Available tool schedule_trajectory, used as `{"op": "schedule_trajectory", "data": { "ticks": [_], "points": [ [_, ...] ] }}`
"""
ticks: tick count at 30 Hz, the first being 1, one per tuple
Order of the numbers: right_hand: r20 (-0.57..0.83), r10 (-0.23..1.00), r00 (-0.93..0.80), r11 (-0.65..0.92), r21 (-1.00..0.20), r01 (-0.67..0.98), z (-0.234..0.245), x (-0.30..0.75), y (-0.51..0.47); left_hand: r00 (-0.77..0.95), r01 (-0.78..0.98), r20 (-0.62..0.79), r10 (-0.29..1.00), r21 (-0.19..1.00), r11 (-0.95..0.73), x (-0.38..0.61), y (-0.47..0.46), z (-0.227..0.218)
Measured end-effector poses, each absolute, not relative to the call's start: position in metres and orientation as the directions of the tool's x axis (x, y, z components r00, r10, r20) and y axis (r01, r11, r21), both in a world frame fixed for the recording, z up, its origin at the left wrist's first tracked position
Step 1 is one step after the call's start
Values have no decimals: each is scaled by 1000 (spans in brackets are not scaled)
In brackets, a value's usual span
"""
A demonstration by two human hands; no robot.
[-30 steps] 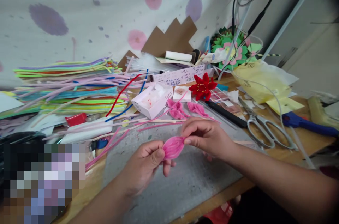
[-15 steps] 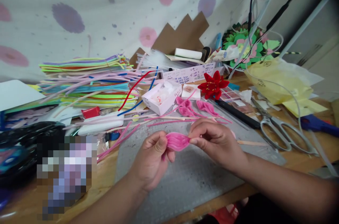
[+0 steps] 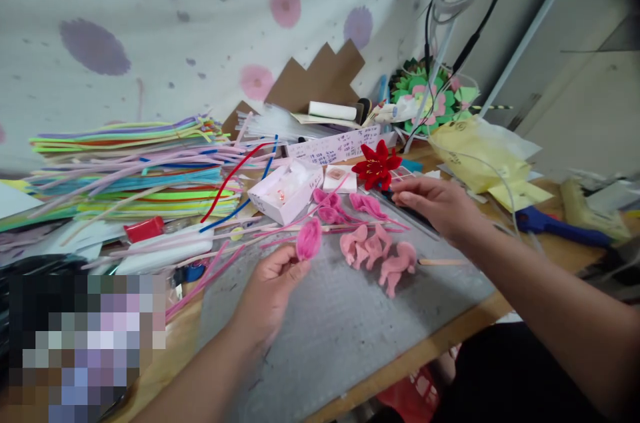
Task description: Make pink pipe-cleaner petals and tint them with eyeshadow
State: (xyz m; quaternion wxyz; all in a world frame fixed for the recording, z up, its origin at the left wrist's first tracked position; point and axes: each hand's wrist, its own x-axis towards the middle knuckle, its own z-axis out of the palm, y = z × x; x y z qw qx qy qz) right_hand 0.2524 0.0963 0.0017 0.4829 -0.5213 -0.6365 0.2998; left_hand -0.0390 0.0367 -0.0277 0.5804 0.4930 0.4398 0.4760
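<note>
My left hand [image 3: 273,283] pinches the base of a bright pink petal [image 3: 309,239] made of fuzzy pipe cleaner, held upright above the grey cutting mat [image 3: 320,336]. To the right, my right hand [image 3: 433,206] reaches over a black-handled tool [image 3: 414,215], beside a red fuzzy flower [image 3: 377,165]. Its thumb and fingertips are drawn together; whatever lies between them is hidden. Two more pink petals, one looped [image 3: 329,206] and one slimmer [image 3: 369,205], lie behind the left hand with their stems. Curled pale pink fuzzy pieces [image 3: 397,268] rest on the mat between my hands.
Bundles of coloured pipe cleaners [image 3: 135,163] fill the left back. A small white box [image 3: 285,193] stands behind the petals. On the right are a yellow plastic bag [image 3: 475,150], a blue-handled tool [image 3: 555,226] and a wooden stick [image 3: 443,262]. Hanging cables [image 3: 465,50] drop at the right back.
My right hand has let go of the petal and moved right and away from me. The left hand now holds the petal upright. The pale pink pieces are uncovered; the view has turned right.
</note>
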Motion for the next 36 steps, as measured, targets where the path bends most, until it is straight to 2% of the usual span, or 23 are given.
{"op": "schedule_trajectory", "data": {
  "ticks": [2, 4, 7, 9, 19, 23, 27, 30, 32, 36],
  "points": [
    [275, 959, -59, 249, -732, 634, -4, 268, 97, 108, -153, -41, 993, 987, 58, -37, 38, -26],
    [270, 941, -203, 323, -542, 776, -9, 276, 95, 73, -192, -43, 996, 980, 56, -35, 39, -24],
    [273, 885, -377, 453, -323, 831, -15, 278, 93, 19, -194, -51, 999, 980, 54, -34, 40, -23],
    [266, 879, -395, 464, -285, 839, -15, 279, 92, -13, -137, -49, 999, 989, 47, -35, 42, -24],
    [337, 869, -363, 468, -320, 824, -15, 278, 84, 0, 49, 9, 1000, 999, -9, -36, 42, -27],
    [352, 864, -361, 498, -481, 722, -12, 256, 72, 23, 36, -1, 1000, 999, 0, -33, 40, -27],
    [310, 826, -471, 541, -671, 507, -7, 211, 53, 59, -38, -33, 998, 999, 36, -29, 34, -26],
    [360, 812, -458, 544, -752, 373, -7, 179, 43, 100, -56, -64, 993, 996, 70, -26, 30, -25],
    [377, 830, -412, 516, -799, 309, -8, 162, 39, 125, -60, -70, 990, 995, 78, -24, 27, -23],
    [298, 872, -389, 404, -886, 227, -10, 141, 36, 131, -35, -62, 989, 997, 67, -22, 23, -19]
  ]
}}
